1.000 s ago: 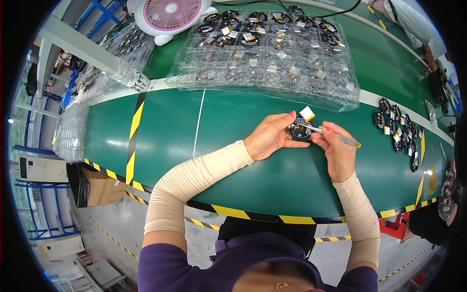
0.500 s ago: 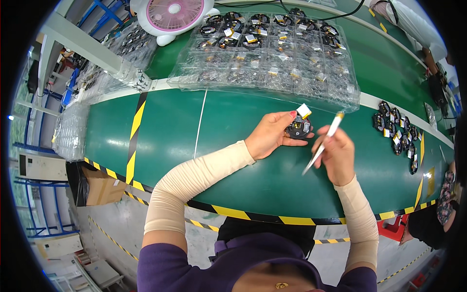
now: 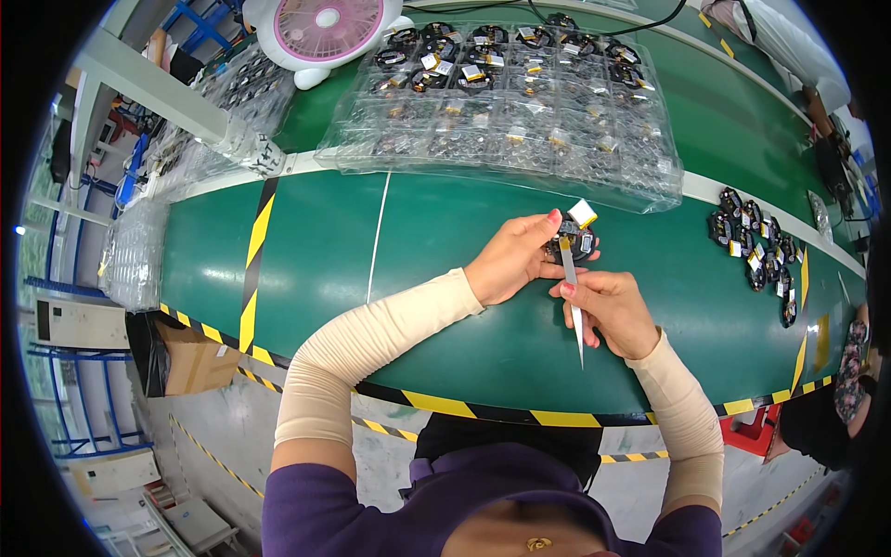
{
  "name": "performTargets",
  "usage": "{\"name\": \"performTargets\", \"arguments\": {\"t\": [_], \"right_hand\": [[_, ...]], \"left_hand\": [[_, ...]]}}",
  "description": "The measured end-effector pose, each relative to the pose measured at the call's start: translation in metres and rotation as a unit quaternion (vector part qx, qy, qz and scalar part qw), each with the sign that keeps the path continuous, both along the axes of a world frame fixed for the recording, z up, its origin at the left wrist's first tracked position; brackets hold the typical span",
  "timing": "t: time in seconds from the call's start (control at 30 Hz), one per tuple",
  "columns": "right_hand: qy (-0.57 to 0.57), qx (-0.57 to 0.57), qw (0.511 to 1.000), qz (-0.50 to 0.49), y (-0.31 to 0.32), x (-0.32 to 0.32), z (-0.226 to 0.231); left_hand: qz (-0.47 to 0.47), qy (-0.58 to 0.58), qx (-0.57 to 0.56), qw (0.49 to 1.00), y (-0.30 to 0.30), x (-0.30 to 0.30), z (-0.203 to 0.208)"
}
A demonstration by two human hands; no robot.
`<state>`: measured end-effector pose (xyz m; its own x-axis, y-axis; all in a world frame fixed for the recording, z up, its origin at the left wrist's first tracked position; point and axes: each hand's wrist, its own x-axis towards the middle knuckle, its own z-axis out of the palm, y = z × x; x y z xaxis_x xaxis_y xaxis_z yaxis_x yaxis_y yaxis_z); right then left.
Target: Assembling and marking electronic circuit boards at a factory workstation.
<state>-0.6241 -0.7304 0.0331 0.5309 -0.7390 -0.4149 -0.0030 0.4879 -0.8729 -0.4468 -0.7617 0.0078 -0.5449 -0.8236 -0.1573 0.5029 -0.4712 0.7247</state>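
Observation:
My left hand [image 3: 520, 255] holds a round black electronic module [image 3: 582, 246] between thumb and fingers, over the green table. A small white battery pack [image 3: 582, 213] with a yellow edge sticks up from the module's top. In my right hand [image 3: 613, 311] is a pair of slim silver tweezers [image 3: 572, 288], gripped near the middle. Their broad, yellowish end lies against the module's face. The pointed end hangs down toward me, free of anything. Fingers partly hide the module's rim.
Behind my hands stand stacked clear plastic trays [image 3: 506, 172] with similar modules in the top pockets. More loose modules [image 3: 756, 246] lie at the right. A pink and white fan [image 3: 320, 70] stands at the back left. Striped tape [image 3: 455, 406] marks the table's front edge.
My right hand has moved left and turned the tweezers, bringing their broad end from the module's right side onto its face. My left hand and the module have barely moved.

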Motion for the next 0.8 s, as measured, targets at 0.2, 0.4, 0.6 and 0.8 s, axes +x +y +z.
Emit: {"name": "performTargets", "arguments": {"t": [0.2,0.4,0.6,0.8], "right_hand": [[0.025,-0.05,0.998,-0.04,0.005,0.008,-0.005],[0.06,-0.144,0.984,-0.081,-0.008,-0.012,-0.005],[0.075,-0.319,0.938,-0.115,-0.014,-0.011,-0.014],[0.152,-0.339,0.901,-0.226,-0.022,-0.033,-0.005]], "left_hand": [[0.002,-0.027,-0.031,0.999,0.003,-0.001,-0.001],[0.007,-0.019,0.0,1.0,-0.004,0.002,0.005],[-0.081,-0.241,-0.162,0.953,0.005,-0.003,0.01],[0.039,-0.216,-0.166,0.961,0.003,-0.009,0.004]]}}
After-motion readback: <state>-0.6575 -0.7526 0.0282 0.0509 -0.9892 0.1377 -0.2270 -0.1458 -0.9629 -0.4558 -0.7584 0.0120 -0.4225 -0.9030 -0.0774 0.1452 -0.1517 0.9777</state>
